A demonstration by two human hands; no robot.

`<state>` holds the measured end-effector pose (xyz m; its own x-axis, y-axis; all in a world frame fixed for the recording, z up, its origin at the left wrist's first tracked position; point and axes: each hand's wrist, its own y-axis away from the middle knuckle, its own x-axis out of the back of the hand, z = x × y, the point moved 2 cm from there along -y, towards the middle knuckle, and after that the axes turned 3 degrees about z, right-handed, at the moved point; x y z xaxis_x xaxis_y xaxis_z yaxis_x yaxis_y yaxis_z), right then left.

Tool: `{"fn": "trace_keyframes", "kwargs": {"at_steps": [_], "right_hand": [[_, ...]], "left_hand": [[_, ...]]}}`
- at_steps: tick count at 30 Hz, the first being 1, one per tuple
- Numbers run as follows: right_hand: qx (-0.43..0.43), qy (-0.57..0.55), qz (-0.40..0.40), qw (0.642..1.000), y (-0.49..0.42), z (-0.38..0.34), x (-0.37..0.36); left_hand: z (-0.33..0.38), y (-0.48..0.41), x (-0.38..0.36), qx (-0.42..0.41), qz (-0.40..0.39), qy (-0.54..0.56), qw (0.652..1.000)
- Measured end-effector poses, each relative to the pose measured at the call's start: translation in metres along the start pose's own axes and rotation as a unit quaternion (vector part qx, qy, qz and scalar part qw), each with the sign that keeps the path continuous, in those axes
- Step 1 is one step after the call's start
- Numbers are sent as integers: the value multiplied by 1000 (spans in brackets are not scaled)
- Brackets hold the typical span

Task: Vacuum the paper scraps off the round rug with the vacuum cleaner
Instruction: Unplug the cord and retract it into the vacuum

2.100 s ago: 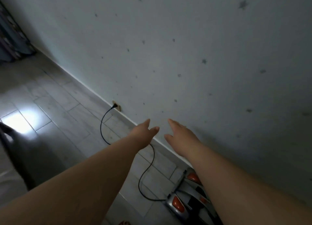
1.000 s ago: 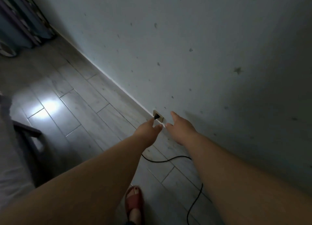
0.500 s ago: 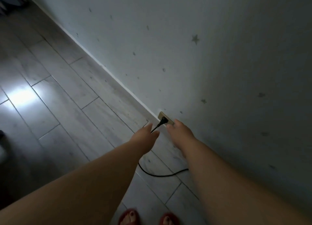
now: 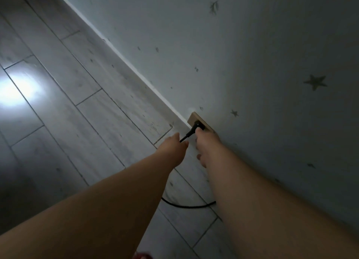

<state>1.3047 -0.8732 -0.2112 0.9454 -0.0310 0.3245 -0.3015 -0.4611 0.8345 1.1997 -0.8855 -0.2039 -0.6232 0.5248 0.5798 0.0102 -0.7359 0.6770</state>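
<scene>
Star-speckled wall (image 4: pixel 252 45), plank floor (image 4: pixel 81 126) — bright glare (image 4: pixel 13 91)

Both bare forearms extend from the near edge toward a beige socket (image 4: pixel 193 118) set low in the wall (image 4: pixel 252 45), just above the skirting. A black plug (image 4: pixel 195 127) sits in the socket. The right hand (image 4: pixel 206 145) reaches the plug with its fingertips, thumb hanging apart below; whether it has a grip cannot be determined. The left hand (image 4: pixel 172 148) lies just left of it. The cord (image 4: pixel 186 206) runs from the plug behind the left fingers and reappears nearer, curving across the floor (image 4: pixel 87 122) between the forearms. The wall carries faded stars (image 4: pixel 315 82). Glare (image 4: pixel 13 91) marks the grey planks at the left edge.
</scene>
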Motion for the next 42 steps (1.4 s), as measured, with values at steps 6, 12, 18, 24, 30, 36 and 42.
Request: {"fn": "trace_keyframes", "kwargs": {"at_steps": [6, 12, 18, 24, 30, 36, 42], "right_hand": [[-24, -44, -18, 999, -32, -1, -11], [-33, -7, -9, 999, -38, 8, -28], [-14, -23, -22, 999, -16, 20, -28], [39, -41, -48, 997, 24, 4, -9], [81, -62, -53, 993, 96, -11, 23], [120, -49, -55, 990, 178, -11, 74], [134, -28, -53, 989, 233, 14, 137]], "left_hand": [[0, -25, -10, 7, -7, 7, 1000], [-16, -31, -11, 47, -27, 14, 998], [-32, -7, -9, 51, -2, 120, 991], [-13, 29, 21, 18, 14, 143, 989], [11, 87, 52, -18, 35, 142, 989], [50, 160, 64, -59, 20, 134, 989], [84, 229, 43, -89, 0, 164, 983]]}}
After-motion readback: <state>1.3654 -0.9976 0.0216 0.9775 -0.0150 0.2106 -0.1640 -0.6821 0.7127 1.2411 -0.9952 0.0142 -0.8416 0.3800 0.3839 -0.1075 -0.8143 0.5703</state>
